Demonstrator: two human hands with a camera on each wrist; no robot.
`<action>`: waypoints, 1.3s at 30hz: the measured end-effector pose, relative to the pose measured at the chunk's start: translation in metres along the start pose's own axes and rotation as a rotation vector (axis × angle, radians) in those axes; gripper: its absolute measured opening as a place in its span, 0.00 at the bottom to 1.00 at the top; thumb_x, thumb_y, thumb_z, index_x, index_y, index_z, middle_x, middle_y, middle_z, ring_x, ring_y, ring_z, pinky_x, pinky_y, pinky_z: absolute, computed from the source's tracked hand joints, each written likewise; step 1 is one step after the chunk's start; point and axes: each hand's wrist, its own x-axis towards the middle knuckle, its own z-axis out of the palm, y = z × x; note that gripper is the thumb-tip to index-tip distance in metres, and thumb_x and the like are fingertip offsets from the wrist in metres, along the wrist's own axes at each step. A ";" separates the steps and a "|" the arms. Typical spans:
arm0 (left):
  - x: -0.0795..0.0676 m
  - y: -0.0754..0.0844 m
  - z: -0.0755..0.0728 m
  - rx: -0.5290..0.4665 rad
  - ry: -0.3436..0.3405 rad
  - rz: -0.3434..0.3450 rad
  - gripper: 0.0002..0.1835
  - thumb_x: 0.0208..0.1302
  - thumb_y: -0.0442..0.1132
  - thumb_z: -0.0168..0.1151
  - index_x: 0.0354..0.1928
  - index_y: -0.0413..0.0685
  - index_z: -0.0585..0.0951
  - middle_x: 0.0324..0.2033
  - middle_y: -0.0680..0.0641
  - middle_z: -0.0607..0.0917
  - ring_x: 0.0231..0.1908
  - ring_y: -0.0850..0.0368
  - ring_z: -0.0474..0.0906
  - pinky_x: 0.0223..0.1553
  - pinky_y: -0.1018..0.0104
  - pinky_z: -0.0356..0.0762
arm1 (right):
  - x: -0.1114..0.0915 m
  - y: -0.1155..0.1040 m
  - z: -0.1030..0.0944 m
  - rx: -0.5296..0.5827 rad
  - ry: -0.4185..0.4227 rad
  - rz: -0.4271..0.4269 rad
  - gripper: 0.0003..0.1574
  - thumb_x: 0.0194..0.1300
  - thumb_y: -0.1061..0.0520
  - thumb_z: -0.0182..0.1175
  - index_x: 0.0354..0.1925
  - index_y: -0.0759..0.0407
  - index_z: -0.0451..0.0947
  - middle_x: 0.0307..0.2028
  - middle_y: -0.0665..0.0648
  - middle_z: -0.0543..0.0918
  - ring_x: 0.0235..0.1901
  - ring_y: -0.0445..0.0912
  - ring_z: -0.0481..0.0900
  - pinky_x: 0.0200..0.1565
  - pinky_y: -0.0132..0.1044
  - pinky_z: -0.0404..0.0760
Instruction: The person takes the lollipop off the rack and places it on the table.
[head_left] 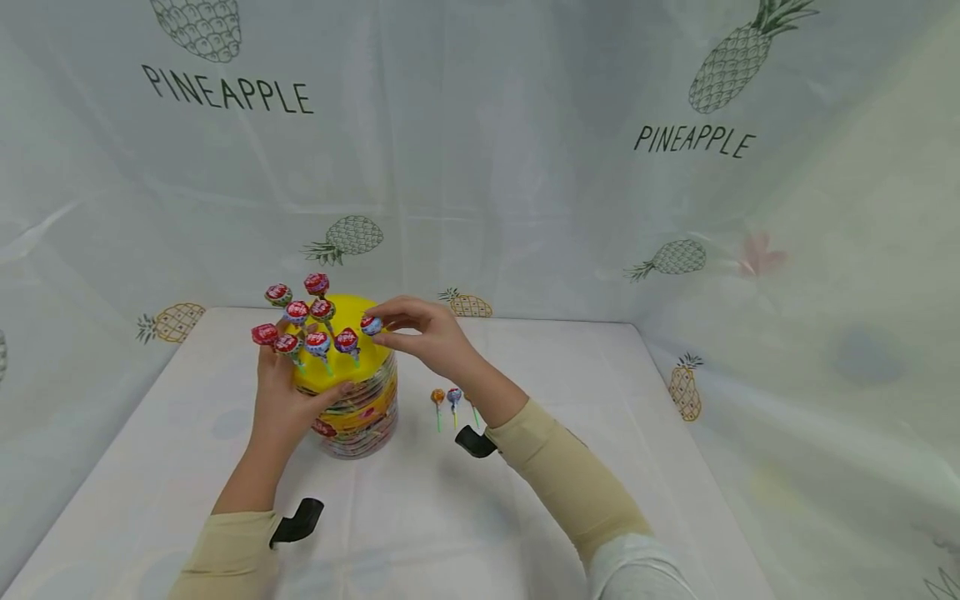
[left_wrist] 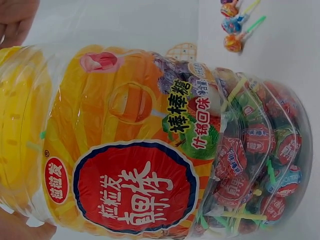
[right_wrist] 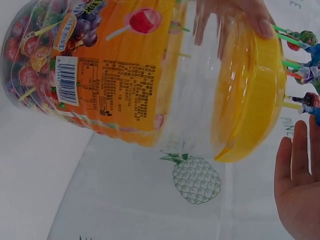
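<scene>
A clear plastic lollipop jar (head_left: 367,421) stands upright on the table, with a yellow lid (head_left: 352,310) and a printed orange label (left_wrist: 110,100). Several wrapped lollipops (head_left: 317,343) stick up from the lid's top, mostly on its left half. My left hand (head_left: 285,408) grips the jar around the lid's left side, thumb at the front. At the lid's right edge my right hand (head_left: 435,337) pinches a blue-and-red wrapped lollipop (head_left: 371,325) between thumb and fingers. Inside the jar, more lollipops (right_wrist: 30,75) fill the bottom part.
Three loose lollipops (head_left: 454,398) lie on the white table (head_left: 570,467) to the right of the jar, partly under my right forearm. Behind the table hangs a pineapple-print sheet (head_left: 495,183). Black pieces (head_left: 298,521) stick out from both wrists.
</scene>
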 end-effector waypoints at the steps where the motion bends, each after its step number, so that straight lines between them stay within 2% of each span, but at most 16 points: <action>1: 0.000 0.000 0.000 0.001 0.003 0.002 0.51 0.54 0.41 0.75 0.76 0.59 0.54 0.68 0.38 0.51 0.68 0.37 0.48 0.63 0.32 0.57 | 0.001 0.000 0.000 -0.004 0.002 0.008 0.19 0.63 0.67 0.64 0.52 0.67 0.80 0.49 0.60 0.82 0.46 0.44 0.79 0.54 0.39 0.78; 9: -0.001 0.001 -0.001 0.006 0.006 -0.004 0.52 0.54 0.42 0.75 0.76 0.59 0.53 0.68 0.37 0.52 0.67 0.36 0.49 0.63 0.32 0.57 | 0.000 -0.011 -0.001 0.041 0.019 0.009 0.16 0.65 0.66 0.62 0.51 0.66 0.80 0.49 0.58 0.82 0.46 0.45 0.80 0.54 0.40 0.79; 16: -0.002 0.002 -0.002 0.009 0.004 -0.024 0.51 0.56 0.42 0.74 0.76 0.58 0.53 0.67 0.37 0.51 0.67 0.36 0.48 0.63 0.32 0.57 | -0.010 -0.014 -0.016 0.094 0.017 0.048 0.16 0.66 0.66 0.60 0.52 0.65 0.80 0.50 0.56 0.81 0.45 0.49 0.80 0.50 0.42 0.81; 25: -0.002 0.002 0.000 0.008 0.006 -0.025 0.49 0.55 0.43 0.74 0.75 0.56 0.56 0.67 0.38 0.52 0.67 0.37 0.48 0.62 0.32 0.58 | -0.034 0.007 -0.047 0.093 0.057 0.120 0.15 0.67 0.66 0.60 0.51 0.65 0.81 0.49 0.57 0.82 0.45 0.54 0.82 0.52 0.48 0.80; 29: -0.002 0.002 0.001 -0.002 0.006 -0.021 0.48 0.55 0.42 0.74 0.75 0.55 0.57 0.67 0.38 0.52 0.68 0.38 0.48 0.62 0.32 0.59 | -0.047 0.018 -0.063 0.073 0.109 0.189 0.14 0.66 0.64 0.61 0.50 0.65 0.81 0.49 0.56 0.83 0.44 0.52 0.82 0.52 0.46 0.80; 34: -0.001 0.002 0.001 -0.008 0.003 -0.023 0.49 0.55 0.42 0.74 0.75 0.59 0.56 0.67 0.39 0.52 0.68 0.39 0.47 0.62 0.33 0.60 | -0.063 0.030 -0.078 0.082 0.159 0.264 0.15 0.67 0.63 0.61 0.51 0.66 0.81 0.51 0.58 0.82 0.46 0.53 0.82 0.53 0.48 0.80; 39: -0.001 0.001 0.000 -0.006 -0.001 -0.037 0.50 0.55 0.43 0.74 0.76 0.60 0.54 0.67 0.39 0.51 0.68 0.38 0.47 0.62 0.32 0.59 | -0.079 0.046 -0.089 0.018 0.196 0.353 0.16 0.69 0.59 0.60 0.52 0.62 0.82 0.50 0.57 0.83 0.44 0.53 0.83 0.54 0.49 0.78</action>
